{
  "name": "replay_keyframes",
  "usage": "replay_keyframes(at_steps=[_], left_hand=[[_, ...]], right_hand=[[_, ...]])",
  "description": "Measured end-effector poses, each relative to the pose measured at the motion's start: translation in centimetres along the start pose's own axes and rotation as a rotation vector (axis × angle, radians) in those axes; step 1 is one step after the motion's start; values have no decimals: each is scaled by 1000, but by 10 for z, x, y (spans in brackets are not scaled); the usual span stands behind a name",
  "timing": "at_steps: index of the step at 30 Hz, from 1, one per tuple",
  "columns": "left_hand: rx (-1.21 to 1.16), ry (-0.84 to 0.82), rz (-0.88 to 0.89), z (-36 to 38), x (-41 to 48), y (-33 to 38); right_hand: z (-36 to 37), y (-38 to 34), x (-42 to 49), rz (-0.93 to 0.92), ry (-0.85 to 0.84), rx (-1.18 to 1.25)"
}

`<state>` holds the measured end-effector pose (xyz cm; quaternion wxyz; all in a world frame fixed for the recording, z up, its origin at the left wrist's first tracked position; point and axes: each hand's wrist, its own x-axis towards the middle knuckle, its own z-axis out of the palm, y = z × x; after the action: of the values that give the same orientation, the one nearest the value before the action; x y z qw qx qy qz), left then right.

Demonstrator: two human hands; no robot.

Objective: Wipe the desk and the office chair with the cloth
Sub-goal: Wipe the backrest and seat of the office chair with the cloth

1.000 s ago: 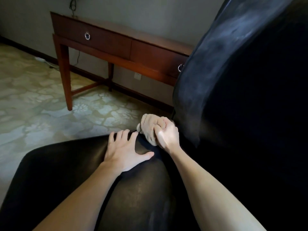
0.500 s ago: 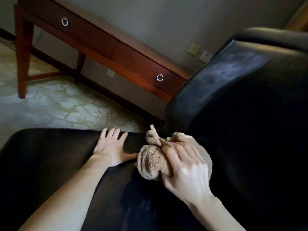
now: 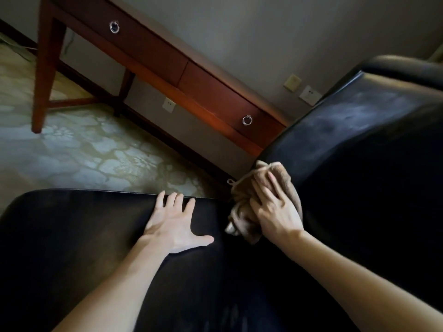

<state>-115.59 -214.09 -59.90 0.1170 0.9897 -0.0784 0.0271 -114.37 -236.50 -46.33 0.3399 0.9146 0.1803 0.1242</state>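
While left hand (image 3: 173, 225) rests on office chair (image 3: 72, 236), right hand (image 3: 275, 212) grips cloth (image 3: 244, 192)

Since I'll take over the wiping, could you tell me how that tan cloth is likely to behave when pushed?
The cloth looks soft and floppy: it bunches in folds under the right hand. Its fuzzy pile would probably drag, not slide, on the smooth chair seat.

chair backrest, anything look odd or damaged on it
Only pale, hazy smears across the black backrest, above the cloth that the right hand grips against it. No tear or spill shows.
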Motion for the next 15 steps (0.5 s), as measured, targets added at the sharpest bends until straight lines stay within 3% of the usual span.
replay_keyframes(at_steps=[3, 5, 8, 9, 13, 15], left_hand=[[-40, 29, 0, 3, 1, 3], [-79, 49, -9, 6, 4, 3], [-67, 38, -23, 6, 11, 4], [-48, 17, -23, 6, 12, 6], [-30, -15, -34, 3, 15, 14], [-27, -37, -11, 1, 14, 17]], right_hand=[[-1, -17, 40, 77, 34, -3], [5, -25, 59, -22, 34, -48], [21, -27, 64, -2, -120, 6], [18, -24, 57, -4, -163, 136], [3, -28, 19, 62, -40, 482], [6, -25, -12, 78, 14, 288]])
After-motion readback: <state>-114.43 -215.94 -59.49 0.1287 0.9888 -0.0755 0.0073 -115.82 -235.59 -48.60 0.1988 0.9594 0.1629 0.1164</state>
